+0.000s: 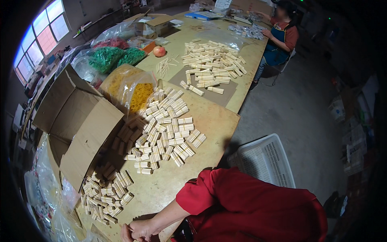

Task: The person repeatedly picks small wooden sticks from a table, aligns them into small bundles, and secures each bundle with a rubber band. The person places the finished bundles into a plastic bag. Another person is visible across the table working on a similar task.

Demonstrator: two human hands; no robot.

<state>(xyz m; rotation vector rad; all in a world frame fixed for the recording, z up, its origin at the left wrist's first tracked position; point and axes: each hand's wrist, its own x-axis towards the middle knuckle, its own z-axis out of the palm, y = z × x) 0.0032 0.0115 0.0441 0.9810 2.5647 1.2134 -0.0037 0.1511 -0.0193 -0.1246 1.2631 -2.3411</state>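
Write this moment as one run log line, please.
hands: together at table edge, contents unclear | nearest: bundled stick pile | beside: open cardboard box | far end: seated person

Bundled sticks (pixel 161 129) heaped mid-table (pixel 209 121), open carton (pixel 76 125) to their left, basket (pixel 266 159) on floor at right, second heap (pixel 211 64) beyond

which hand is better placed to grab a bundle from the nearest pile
Left, probably: the left hand rests at the table edge, right beside the near pile of stick bundles. The right hand is not clearly in view.
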